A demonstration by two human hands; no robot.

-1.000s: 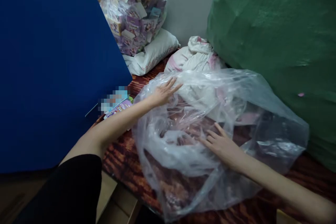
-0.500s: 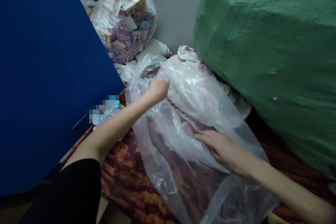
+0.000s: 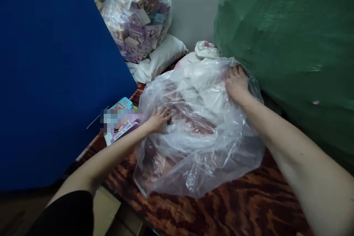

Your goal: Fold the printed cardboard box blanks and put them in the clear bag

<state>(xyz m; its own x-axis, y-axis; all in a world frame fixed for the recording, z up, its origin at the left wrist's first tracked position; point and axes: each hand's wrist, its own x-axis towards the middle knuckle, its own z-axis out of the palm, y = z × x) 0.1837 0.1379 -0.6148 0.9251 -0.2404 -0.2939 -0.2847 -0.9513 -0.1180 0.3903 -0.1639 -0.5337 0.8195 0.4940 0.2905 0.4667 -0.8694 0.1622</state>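
Note:
A large clear plastic bag (image 3: 193,162) lies crumpled and spread over a dark red wood-grain surface. My left hand (image 3: 159,118) rests on its left part, fingers spread and nothing gripped. My right hand (image 3: 237,81) presses on the far right part of the plastic, close to the green covering, with its fingers stretched out over the film. Through the sheet I see patches of the red surface and something whitish beneath its far side. Flattened printed cartons (image 3: 120,120), in blue and purple, lie just left of my left hand.
A tall blue panel (image 3: 55,62) blocks the left side. A bulging green covering (image 3: 282,44) fills the right. At the back, a clear bag of small printed boxes (image 3: 138,25) stands behind a white sack (image 3: 166,53). Brown cardboard (image 3: 106,206) shows below the surface's front edge.
My left hand has let go of the plastic and come nearer, fingers now spread. My right hand has moved away from me to the bag's far right. The bag's near end has drawn back.

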